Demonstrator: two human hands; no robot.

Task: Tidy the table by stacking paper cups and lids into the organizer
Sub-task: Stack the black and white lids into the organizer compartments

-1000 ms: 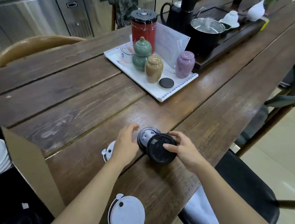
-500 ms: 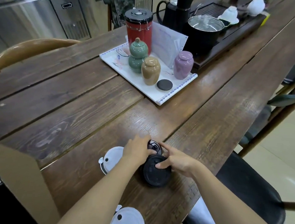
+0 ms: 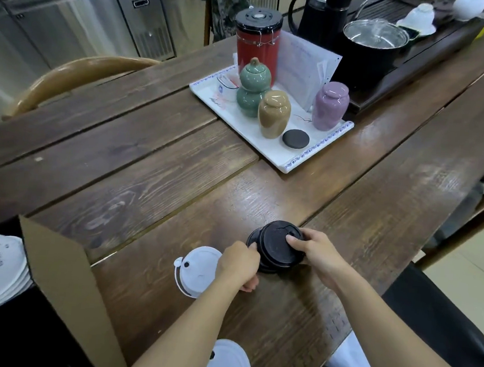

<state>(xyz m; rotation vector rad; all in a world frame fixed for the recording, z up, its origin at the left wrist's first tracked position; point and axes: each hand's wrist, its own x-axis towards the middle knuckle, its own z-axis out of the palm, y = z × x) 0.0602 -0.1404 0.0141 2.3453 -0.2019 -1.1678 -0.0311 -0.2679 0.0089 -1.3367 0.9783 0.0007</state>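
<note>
both hands grasp the black lids (image 3: 277,248) on the table (image 3: 154,176): left hand (image 3: 238,265) curled at their left rim, right hand (image 3: 317,254) fingers spread over the top. white lid (image 3: 196,269) lies just left of left fingers.

The worktop (image 3: 155,170) is dark stained wood in broad planks, its grain raised and rough, with a dull sheen where light strikes the right side. The black lids (image 3: 280,245) look like matt plastic; the white lids (image 3: 196,269) beside them are smooth plastic with a faint gloss. A brown cardboard box (image 3: 62,282) at the left is plain and matt. On the white tray (image 3: 318,151) stand glazed ceramic jars, green (image 3: 252,88), tan (image 3: 273,113) and mauve (image 3: 329,104), all glossy, and a red canister (image 3: 257,48) with a black lid. The pot (image 3: 373,46) behind has a shiny metal rim, and the cabinets (image 3: 74,19) are brushed steel.
</note>
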